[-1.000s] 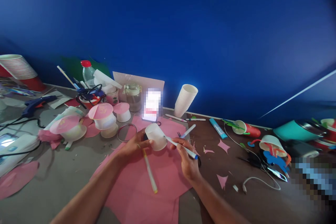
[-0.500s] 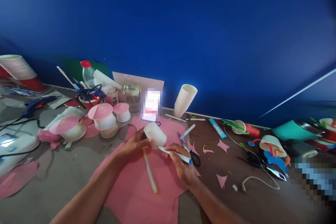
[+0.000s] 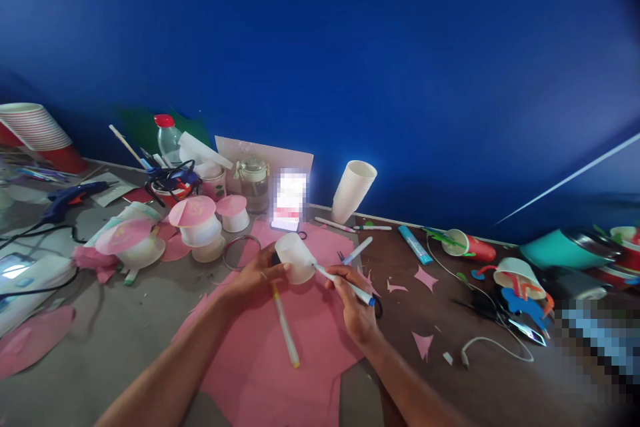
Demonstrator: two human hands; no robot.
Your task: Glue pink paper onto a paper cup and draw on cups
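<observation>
My left hand is closed on a white paper cup, tilted on its side above the pink paper. Between the fingers of my right hand is a white marker with a blue end; its tip meets the cup's lower right edge. A yellow-ended marker lies on the pink paper just below the cup. Scissors are mostly hidden behind my right hand. A capped pen rests above that hand.
A phone with a lit, blurred screen stands behind the cup, near a leaning stack of paper cups. Cups with pink discs stand left, beyond them a glue gun. Pink scraps, a cable and red cups lie right.
My right hand has shifted right and slightly up with the marker, whose tip moved from the cup's lower side to its right edge. The cup has barely moved.
</observation>
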